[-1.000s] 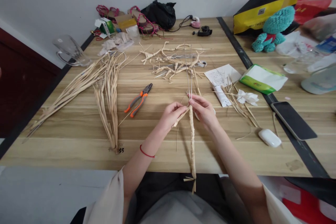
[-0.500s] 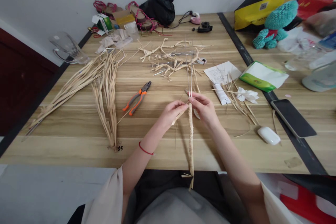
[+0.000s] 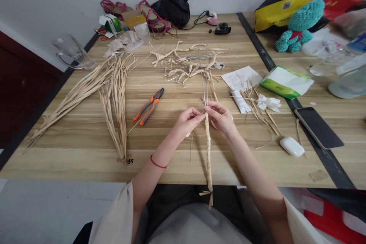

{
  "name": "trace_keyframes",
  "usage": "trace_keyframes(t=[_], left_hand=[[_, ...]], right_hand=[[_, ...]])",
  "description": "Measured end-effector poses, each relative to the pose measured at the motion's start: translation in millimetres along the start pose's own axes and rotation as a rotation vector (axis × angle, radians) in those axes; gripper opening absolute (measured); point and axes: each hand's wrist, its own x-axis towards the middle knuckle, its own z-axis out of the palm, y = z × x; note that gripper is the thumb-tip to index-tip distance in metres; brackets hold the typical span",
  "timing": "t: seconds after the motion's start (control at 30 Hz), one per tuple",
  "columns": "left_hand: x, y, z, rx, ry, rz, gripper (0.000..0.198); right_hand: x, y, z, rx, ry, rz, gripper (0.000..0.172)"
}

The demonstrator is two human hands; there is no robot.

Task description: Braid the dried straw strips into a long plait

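A straw-wrapped wire stem runs from between my hands down past the table's front edge, with loose straw ends at its bottom. Bare metal wires stick out of its top, pointing away from me. My right hand pinches the stem where the wrapping meets the bare wires. On the other side, the closed thumb and fingers of my left hand grip a flat straw strip beside the stem's upper end. A thin strand hangs below that hand.
Pliers with orange handles lie left of my hands, near straw bundles. Wrapped twig shapes lie behind. A glass mug rests at the left edge. To the right are a white tube, a tissue pack and a phone.
The wires' upper ends tilt slightly further left, and the stem's lower end has shifted a little right. Both hands keep their grip.
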Motion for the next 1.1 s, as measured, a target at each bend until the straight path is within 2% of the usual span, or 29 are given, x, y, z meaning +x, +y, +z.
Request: trace_keyframes(t=[0.13, 0.23, 0.37, 0.53, 0.67, 0.9, 1.0, 1.1], left_hand=[[1.2, -9.3, 3.0, 0.073, 0.072, 0.150, 0.024], [1.1, -12.4, 2.5, 0.067, 0.029, 0.197, 0.020], [1.6, -10.3, -0.9, 0.053, 0.011, 0.190, 0.011], [3.9, -8.4, -2.4, 0.016, 0.017, 0.109, 0.014], [4.0, -12.0, 0.7, 0.016, 0.095, 0.128, 0.016], [0.8, -21.5, 6.3, 0.153, 0.217, 0.157, 0.014], [3.8, -24.0, 3.9, 0.161, 0.211, 0.151, 0.015], [10.0, -22.4, -2.8, 0.107, 0.140, 0.093, 0.011]], right_hand=[[0.5, 2.4, 1.2, -0.027, 0.036, 0.005, 0.025], [1.2, 3.8, 1.6, -0.035, 0.039, 0.009, 0.026], [0.8, 3.6, 1.8, -0.028, 0.037, 0.013, 0.025], [0.3, 3.9, 2.2, -0.033, 0.032, 0.005, 0.026], [1.3, 5.6, 2.6, -0.074, 0.033, -0.015, 0.028], [-0.4, 7.1, 6.4, -0.098, 0.061, 0.017, 0.032], [-0.2, 8.5, 5.8, -0.078, 0.058, 0.041, 0.032], [0.9, 9.5, 4.1, -0.055, 0.052, 0.068, 0.029]])
